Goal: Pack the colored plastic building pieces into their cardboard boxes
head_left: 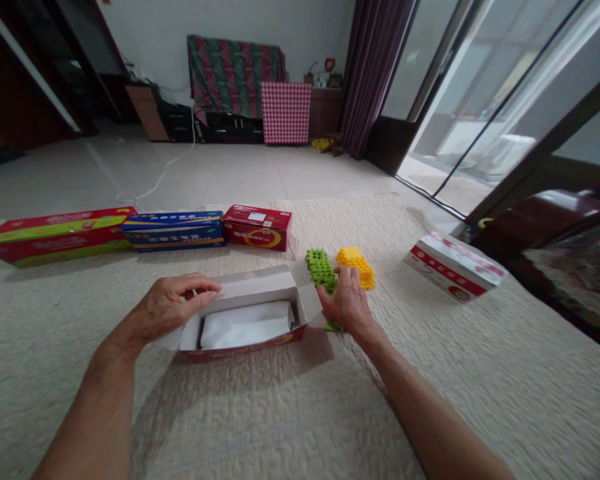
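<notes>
An open red cardboard box [245,347] lies in front of me on a cream quilted cover, with a white folded packet [245,325] inside. My left hand [173,305] is closed on the box's raised lid flap [253,283] at its left end. My right hand [347,303] rests just right of the box, fingers wrapped round a green lattice piece [321,268]. A yellow lattice piece [356,265] lies touching the green one, just beyond my right hand.
Three closed boxes stand in a row at the far edge: red and green [55,235], blue [175,230], red [257,227]. A white and red box [453,265] lies at right. A dark wooden chair [545,220] and glass doors stand on the right.
</notes>
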`<state>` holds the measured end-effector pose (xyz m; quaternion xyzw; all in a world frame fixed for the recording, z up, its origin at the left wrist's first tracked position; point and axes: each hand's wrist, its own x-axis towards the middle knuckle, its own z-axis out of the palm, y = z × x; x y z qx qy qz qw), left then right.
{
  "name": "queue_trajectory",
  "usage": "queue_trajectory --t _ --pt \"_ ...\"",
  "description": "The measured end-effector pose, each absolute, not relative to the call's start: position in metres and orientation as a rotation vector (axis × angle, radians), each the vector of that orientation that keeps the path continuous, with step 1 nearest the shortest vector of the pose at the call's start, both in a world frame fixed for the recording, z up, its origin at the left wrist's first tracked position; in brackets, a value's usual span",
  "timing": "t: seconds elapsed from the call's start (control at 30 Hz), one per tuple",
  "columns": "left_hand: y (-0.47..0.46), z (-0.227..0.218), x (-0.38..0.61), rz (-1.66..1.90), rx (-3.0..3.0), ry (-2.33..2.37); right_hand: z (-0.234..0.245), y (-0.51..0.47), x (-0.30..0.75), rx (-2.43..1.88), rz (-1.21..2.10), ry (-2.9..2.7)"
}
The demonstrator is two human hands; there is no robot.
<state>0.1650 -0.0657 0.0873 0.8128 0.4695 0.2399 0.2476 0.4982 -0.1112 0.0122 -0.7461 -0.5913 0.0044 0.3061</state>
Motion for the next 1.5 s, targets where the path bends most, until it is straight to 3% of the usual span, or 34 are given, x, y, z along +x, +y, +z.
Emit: queue_trajectory --t 0.33,0.53,0.67,0.9,1.23,1.5 --pt "-0.064 0.084 0.163 0.633 2.179 1.312 0.028 -0.116 0.526 -1.943 0.13 -1.53" --pt "-0.063 0.082 0.162 0.65 2.187 1.314 0.052 -0.153 0.532 -1.969 0.514 -1.929" --pt "-0.063 0.081 0.162 0.68 2.173 1.317 0.043 -0.17 0.526 -1.973 0.463 -2.026" --pt "-0.061 0.08 0.156 0.72 2.071 1.297 0.045 -0.175 0.549 -1.629 0.609 -2.276" --pt "-0.053 0.07 0.147 0.868 2.023 1.068 0.055 -0.172 0.56 -1.664 0.45 -2.327" --pt "-0.057 0.07 0.148 0.949 1.837 1.06 0.125 -0.145 0.508 -1.422 0.235 -2.284"
